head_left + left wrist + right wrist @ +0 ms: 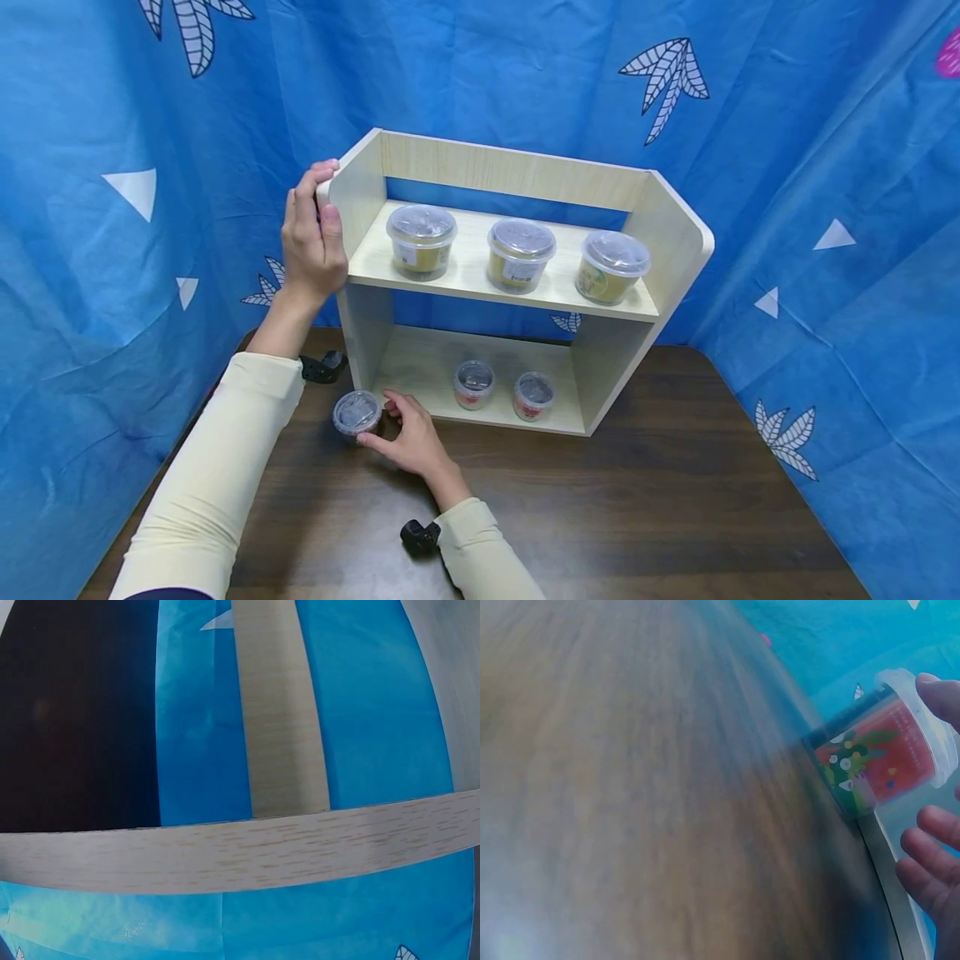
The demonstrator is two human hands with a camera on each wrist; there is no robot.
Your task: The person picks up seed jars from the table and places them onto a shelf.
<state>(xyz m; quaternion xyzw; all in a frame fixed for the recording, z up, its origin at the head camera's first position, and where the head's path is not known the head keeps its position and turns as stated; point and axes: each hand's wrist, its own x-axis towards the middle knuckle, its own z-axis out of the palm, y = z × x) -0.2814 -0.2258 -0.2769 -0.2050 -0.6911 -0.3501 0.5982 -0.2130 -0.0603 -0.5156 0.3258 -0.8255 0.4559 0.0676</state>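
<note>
At the upper left side panel of a pale wooden two-tier shelf [517, 300], my left hand [311, 237] grips the panel's edge. The left wrist view shows only pale shelf boards [225, 855], with that hand out of frame. My right hand [412, 437] is beside a small clear lidded cup [357, 412] on the table, left of the shelf's lower front corner. In the right wrist view, the thumb [941, 697] is at the lid of this cup [877, 754], which has a red label with plants. The other fingers are spread apart from its side.
Three larger lidded tubs [422, 242] with yellow labels stand in a row on the upper tier. Two small red-labelled cups [473, 385] sit on the lower tier. A dark wooden table [637, 500] carries the shelf, and blue patterned cloth [480, 75] hangs behind and at both sides.
</note>
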